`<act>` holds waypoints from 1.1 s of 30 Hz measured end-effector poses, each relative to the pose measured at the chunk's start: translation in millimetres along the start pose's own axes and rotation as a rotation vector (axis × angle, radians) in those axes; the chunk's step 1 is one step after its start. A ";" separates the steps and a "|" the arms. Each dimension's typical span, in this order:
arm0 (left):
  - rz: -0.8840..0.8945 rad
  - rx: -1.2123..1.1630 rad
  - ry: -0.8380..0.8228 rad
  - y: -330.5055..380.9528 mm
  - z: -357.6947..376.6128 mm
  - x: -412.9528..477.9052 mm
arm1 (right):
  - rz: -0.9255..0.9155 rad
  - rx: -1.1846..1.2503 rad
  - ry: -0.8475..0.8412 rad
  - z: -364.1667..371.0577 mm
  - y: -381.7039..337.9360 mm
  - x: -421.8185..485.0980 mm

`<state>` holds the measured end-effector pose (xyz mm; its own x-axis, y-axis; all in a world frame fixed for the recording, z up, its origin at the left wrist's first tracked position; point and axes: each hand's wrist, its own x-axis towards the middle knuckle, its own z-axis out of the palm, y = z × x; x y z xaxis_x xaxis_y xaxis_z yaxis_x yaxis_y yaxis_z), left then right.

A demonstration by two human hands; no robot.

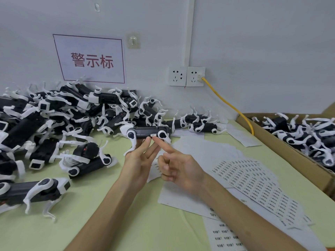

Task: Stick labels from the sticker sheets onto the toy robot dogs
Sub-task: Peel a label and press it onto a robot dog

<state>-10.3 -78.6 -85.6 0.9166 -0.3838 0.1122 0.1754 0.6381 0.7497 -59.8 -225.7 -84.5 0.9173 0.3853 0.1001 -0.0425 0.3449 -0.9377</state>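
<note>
A black toy robot dog with white legs is held up above the green table by my left hand, whose fingers reach up under its body. A small white label sits on the dog's lower side. The outstretched forefinger of my right hand touches the body just below that label, with the other fingers curled. Sticker sheets printed with rows of small labels lie fanned out on the table to the right of my hands.
A big heap of toy robot dogs fills the table's left and back. A cardboard box with several more dogs stands at the right. A yellow cable runs from the wall socket. Blank backing papers lie under the sheets.
</note>
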 end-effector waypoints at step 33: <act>0.047 0.030 0.156 -1.5 -0.8 1.2 | 0.010 -0.012 -0.013 1.7 4.8 0.2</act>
<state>-9.3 -79.5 -87.0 0.9686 -0.2443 0.0462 0.1227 0.6312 0.7658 -60.5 -222.5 -88.4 0.9117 0.3998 0.0950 -0.0467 0.3304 -0.9427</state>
